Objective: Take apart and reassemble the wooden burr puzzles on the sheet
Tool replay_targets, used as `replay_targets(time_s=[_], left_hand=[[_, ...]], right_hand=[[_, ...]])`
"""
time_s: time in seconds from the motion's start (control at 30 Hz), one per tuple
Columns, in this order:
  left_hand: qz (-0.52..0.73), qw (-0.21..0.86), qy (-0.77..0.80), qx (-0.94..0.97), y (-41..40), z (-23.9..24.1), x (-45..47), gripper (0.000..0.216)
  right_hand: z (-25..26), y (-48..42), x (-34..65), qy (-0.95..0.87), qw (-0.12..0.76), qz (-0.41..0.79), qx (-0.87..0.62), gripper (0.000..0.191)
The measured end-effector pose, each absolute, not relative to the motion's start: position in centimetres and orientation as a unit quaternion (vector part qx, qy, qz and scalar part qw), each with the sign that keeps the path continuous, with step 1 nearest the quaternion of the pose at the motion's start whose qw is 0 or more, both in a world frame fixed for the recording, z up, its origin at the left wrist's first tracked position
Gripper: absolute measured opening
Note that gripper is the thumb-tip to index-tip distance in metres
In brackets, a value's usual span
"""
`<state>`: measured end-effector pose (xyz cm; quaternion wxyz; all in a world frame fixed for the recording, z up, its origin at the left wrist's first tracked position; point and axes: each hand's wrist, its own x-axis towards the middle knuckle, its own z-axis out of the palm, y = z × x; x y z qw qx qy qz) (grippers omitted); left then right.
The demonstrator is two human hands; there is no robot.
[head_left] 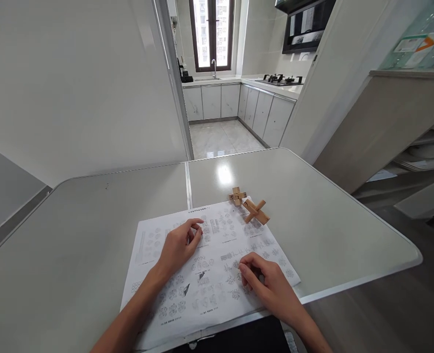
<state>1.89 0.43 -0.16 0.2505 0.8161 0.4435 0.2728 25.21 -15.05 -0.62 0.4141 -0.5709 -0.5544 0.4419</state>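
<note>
My left hand [182, 245] rests on a large printed sheet [217, 274], its fingers loosely bent and the thumb apart from them, holding nothing. On the sheet's right part lies my right hand [268, 282], its fingers curled in with the thumb tip close to the index finger; nothing shows in it. Small puzzle diagrams and lines of print cover the paper. Two wooden interlocking-puzzle pieces sit beyond my hands at the sheet's top right corner: a smaller cross-shaped one [237, 196] and a larger crossed one [256, 212]. Neither hand touches them.
A pale table [330, 230] with a metal edge and a seam carries the sheet. Something black [235, 338] shows below the near table edge. To the right stands a shelf [404, 98] with plastic-wrapped bottles [422, 46]. Through the doorway are kitchen cabinets [211, 101] and a gas stove [281, 80].
</note>
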Motion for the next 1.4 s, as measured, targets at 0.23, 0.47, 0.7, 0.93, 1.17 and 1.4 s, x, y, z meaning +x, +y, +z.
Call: replay_targets(time_s=[0.23,0.47,0.7,0.93,1.17,1.4], left_hand=[[0.264,0.222,0.439,0.829,0.9,0.6,3.9,0.022],[0.289,0.112,0.372,0.875,3.5,0.8,10.1,0.062],[0.282,0.082,0.360,0.886,6.2,0.6,15.3,0.078],[0.304,0.115,0.363,0.873,7.9,0.3,16.1,0.067],[0.431,0.334,0.394,0.740,5.6,1.8,11.5,0.074],[0.420,0.446,0.373,0.697,1.2,2.0,4.9,0.079]], right_hand=[[-0.6,-15.0,25.1,-0.556,0.420,0.446,-0.562,0.030],[-0.3,-14.7,25.2,-0.555,0.431,0.448,-0.552,0.030],[-0.4,-14.6,25.2,-0.555,0.442,0.444,-0.547,0.028],[-0.1,-14.5,25.1,-0.555,0.448,0.440,-0.546,0.029],[-0.2,-14.6,25.2,-0.560,0.438,0.440,-0.549,0.030],[0.4,-12.5,24.8,-0.548,0.428,0.483,-0.532,0.034]])
